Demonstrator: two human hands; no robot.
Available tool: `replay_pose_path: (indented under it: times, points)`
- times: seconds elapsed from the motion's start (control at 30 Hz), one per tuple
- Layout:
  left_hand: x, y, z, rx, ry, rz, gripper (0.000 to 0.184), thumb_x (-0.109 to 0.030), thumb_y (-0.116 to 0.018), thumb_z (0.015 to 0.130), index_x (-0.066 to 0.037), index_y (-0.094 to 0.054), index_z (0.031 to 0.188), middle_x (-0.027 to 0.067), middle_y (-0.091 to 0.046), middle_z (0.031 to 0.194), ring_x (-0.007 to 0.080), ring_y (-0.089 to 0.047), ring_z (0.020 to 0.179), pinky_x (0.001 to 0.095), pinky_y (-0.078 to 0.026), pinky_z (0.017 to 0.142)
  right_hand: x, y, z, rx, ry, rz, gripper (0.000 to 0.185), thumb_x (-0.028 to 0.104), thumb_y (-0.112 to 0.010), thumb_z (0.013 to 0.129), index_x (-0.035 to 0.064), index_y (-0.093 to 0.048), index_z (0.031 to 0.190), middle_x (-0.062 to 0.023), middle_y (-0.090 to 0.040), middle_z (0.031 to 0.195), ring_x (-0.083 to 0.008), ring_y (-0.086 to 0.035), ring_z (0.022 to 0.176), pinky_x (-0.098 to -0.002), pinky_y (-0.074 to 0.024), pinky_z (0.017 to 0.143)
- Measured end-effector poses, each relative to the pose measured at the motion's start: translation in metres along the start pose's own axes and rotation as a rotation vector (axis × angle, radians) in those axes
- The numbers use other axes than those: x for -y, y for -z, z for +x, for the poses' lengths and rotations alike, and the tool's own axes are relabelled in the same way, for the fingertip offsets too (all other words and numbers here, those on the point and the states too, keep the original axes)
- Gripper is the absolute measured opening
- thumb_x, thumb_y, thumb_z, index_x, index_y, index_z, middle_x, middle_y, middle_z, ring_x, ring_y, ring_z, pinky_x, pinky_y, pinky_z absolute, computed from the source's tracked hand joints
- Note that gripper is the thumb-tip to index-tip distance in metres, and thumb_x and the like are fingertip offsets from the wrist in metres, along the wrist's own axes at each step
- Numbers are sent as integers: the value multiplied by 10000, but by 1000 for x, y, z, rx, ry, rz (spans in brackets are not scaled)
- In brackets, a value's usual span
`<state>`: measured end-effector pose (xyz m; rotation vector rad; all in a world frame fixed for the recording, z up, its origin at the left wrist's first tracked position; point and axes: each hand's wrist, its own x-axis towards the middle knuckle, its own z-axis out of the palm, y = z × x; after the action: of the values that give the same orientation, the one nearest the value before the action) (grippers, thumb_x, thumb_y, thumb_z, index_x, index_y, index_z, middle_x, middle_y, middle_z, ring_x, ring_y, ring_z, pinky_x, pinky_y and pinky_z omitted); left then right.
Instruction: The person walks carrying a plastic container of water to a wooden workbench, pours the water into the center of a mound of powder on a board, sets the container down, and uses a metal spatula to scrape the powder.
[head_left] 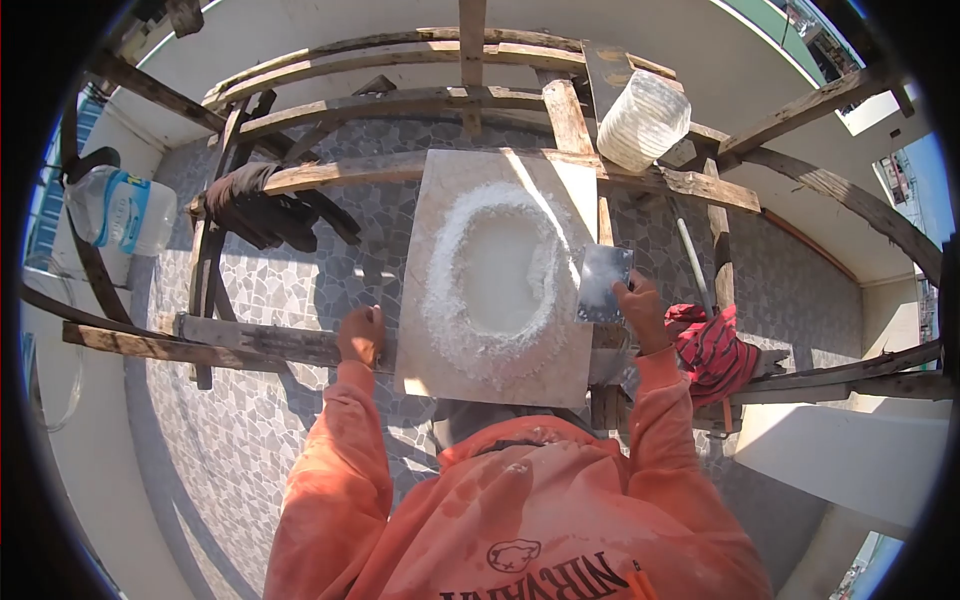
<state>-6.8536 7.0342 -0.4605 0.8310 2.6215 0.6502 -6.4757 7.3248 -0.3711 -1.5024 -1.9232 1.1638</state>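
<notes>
A pale square tile (420, 270) lies in front of me across the wooden frame. On it a ring of white powder (455, 330) surrounds a pool of milky liquid (503, 275). My right hand (645, 305) grips a flat, dark rectangular scraper blade (604, 272), smeared with white, at the tile's right edge. Beside the left edge of the tile, above a wooden plank, my left hand (361, 336) is closed in a loose fist; its inner side is hidden, so anything inside cannot be made out.
A white ribbed plastic container (645, 120) stands on the planks at the back right. Dark cloth (255, 205) hangs over a beam at the left, and a red striped cloth (712, 350) at the right. A plastic bottle (122, 210) hangs far left. Wooden beams (400, 100) surround me.
</notes>
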Motion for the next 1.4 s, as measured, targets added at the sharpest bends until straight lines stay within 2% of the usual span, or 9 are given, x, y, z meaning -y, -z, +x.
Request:
replay_pose_path:
  times: [0.2, 0.3, 0.4, 0.63, 0.73, 0.83, 0.93, 1.23, 1.4]
  points:
    - [-6, 5, -3, -4, -3, 9, 367, -340, -565, 921, -6, -712, 890, 219, -701, 839, 404, -680, 813, 452, -527, 737, -74, 10, -74, 135, -422, 247, 189, 121, -677, 848, 4, -695, 995, -1, -622, 759, -77, -514, 626, -267, -416, 559]
    - [-5, 4, -3, 7, 5, 19, 360, -340, -569, 920, -9, -712, 900, 219, -702, 850, 402, -681, 819, 449, -528, 741, -97, -13, -105, 93, -439, 567, 154, 119, -692, 841, 8, -684, 947, 3, -600, 737, -75, -497, 608, -273, -405, 547]
    - [-7, 6, -2, 30, 5, 9, 358, -337, -562, 922, -13, -707, 889, 216, -701, 858, 410, -673, 827, 455, -523, 746, -66, -21, -118, 138, -509, 244, 161, 136, -695, 840, -3, -665, 917, -1, -588, 726, -72, -474, 608, -288, -400, 547]
    - [-10, 8, -4, 14, -5, -28, 349, -327, -572, 915, -7, -707, 878, 213, -702, 853, 409, -675, 819, 449, -525, 742, -39, -52, -119, 105, -480, 244, 155, 143, -678, 854, -5, -650, 891, -1, -561, 696, -74, -479, 628, -278, -410, 547]
    - [-6, 7, -3, 7, -18, -13, 349, -325, -577, 913, -3, -710, 894, 214, -703, 847, 403, -682, 813, 441, -529, 741, -57, -67, -112, 33, -470, 711, 152, 135, -665, 858, -3, -657, 923, -8, -583, 706, -78, -513, 631, -281, -430, 559]
    - [-7, 7, -3, 13, -15, 0, 354, -325, -575, 915, 2, -709, 894, 214, -704, 847, 401, -683, 810, 439, -530, 740, -41, -61, -100, 32, -441, 654, 144, 129, -652, 864, 3, -658, 933, -8, -588, 703, -77, -534, 637, -280, -435, 560]
    - [-4, 5, -1, 17, -18, 0, 359, -328, -575, 919, 3, -710, 896, 211, -707, 850, 397, -686, 810, 435, -532, 737, -29, -50, -84, 48, -355, 352, 142, 117, -643, 864, -7, -656, 932, -1, -605, 724, -81, -548, 662, -290, -449, 577]
    - [-3, 5, -2, 11, -10, -1, 371, -342, -574, 923, 1, -712, 889, 208, -706, 842, 397, -684, 801, 436, -530, 730, -3, -49, -33, -44, -67, -91, 293, 223, -610, 799, -23, -643, 954, -206, -616, 711, -288, -585, 612, -390, -478, 629]
    - [-7, 7, -3, 12, 1, -20, 376, -349, -572, 922, -1, -710, 878, 212, -700, 828, 403, -678, 789, 444, -523, 717, 29, -43, -21, -81, -8, -147, 290, 215, -603, 817, -34, -634, 963, -209, -626, 698, -292, -635, 637, -395, -492, 632]
